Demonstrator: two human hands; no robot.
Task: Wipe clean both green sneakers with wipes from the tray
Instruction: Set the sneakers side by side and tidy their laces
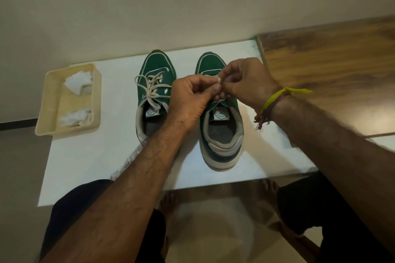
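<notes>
Two green sneakers with white soles stand side by side on a white table (102,156), toes pointing away from me. The left sneaker (157,66) has its white laces tied in a loose bow. Both hands meet over the lace area of the right sneaker (222,134). My left hand (190,96) and my right hand (245,79) pinch a small white piece (219,80) between their fingertips; it looks like that shoe's lace, whose other parts are hidden. A cream tray (48,96) at the left holds two crumpled white wipes (78,81).
A wooden surface (331,60) adjoins the table at the right rear. A plain wall rises behind the table. My knees and bare feet (168,205) are below the table's near edge. A yellow and red thread band (275,100) circles my right wrist.
</notes>
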